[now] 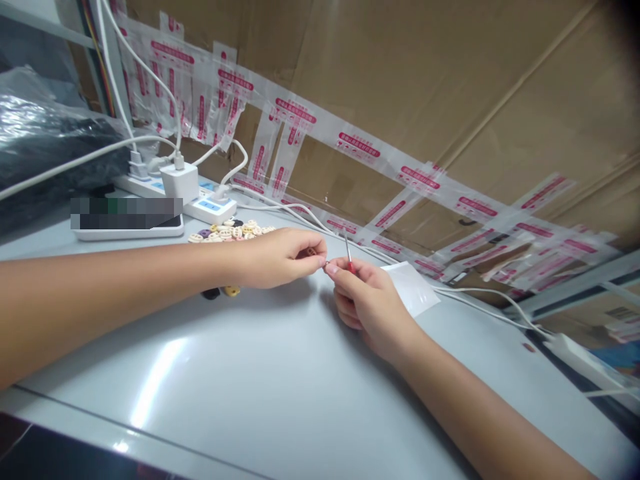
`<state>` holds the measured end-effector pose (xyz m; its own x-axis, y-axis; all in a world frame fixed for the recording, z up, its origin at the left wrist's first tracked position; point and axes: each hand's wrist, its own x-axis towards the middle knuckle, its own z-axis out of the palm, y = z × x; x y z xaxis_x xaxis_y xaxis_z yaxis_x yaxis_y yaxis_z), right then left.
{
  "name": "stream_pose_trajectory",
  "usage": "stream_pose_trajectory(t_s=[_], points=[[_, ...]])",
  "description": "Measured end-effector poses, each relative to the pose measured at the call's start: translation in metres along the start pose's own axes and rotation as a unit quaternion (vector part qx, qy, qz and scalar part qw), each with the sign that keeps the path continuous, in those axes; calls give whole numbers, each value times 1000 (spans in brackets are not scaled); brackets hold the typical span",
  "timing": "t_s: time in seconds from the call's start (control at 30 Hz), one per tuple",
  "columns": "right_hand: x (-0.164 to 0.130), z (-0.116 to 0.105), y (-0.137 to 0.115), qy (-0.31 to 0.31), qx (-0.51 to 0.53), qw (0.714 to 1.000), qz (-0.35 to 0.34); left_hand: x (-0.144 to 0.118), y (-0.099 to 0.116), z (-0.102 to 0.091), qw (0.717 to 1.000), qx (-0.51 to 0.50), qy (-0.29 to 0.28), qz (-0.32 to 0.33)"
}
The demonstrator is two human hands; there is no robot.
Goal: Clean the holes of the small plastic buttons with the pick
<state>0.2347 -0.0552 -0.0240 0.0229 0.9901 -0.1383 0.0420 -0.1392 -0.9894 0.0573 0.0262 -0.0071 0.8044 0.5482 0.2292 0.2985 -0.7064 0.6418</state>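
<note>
My left hand (285,257) reaches in over the grey table, thumb and fingertips pinched on a tiny metallic piece (327,264). Something small and brownish shows in the curl of its fingers. My right hand (367,290) meets it fingertip to fingertip at that same piece. A slim metal tool with a red handle (351,267) sticks up out of my right fingers; its kind is not clear. Behind my left wrist lies a pile of small cream, yellow, purple and black button-like pieces (235,231). Several more, black and yellow (232,291), show below the forearm.
A phone-like device (130,231) and a white power strip (210,208) with plugged-in chargers stand at the back left. White cables (300,212) run along the taped cardboard wall (400,87). A white plastic bag (413,288) lies beyond my right hand.
</note>
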Motion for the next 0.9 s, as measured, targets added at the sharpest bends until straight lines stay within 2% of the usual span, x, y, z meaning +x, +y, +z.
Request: stream_pose_trajectory(t_s=[0.2, 0.4, 0.77, 0.9], points=[[0, -2, -2, -34, 73, 996, 27, 2, -5, 3, 995, 44, 33, 78], [-2, -1, -3, -30, 57, 998, 16, 2, -6, 5, 993, 56, 43, 89], [-1, 3, -2, 67, 10, 997, -35, 3, -4, -2, 999, -29, 36, -7], [-1, 4, -3, 89, 8, 995, -46, 4, -9, -3, 993, -72, 48, -75]])
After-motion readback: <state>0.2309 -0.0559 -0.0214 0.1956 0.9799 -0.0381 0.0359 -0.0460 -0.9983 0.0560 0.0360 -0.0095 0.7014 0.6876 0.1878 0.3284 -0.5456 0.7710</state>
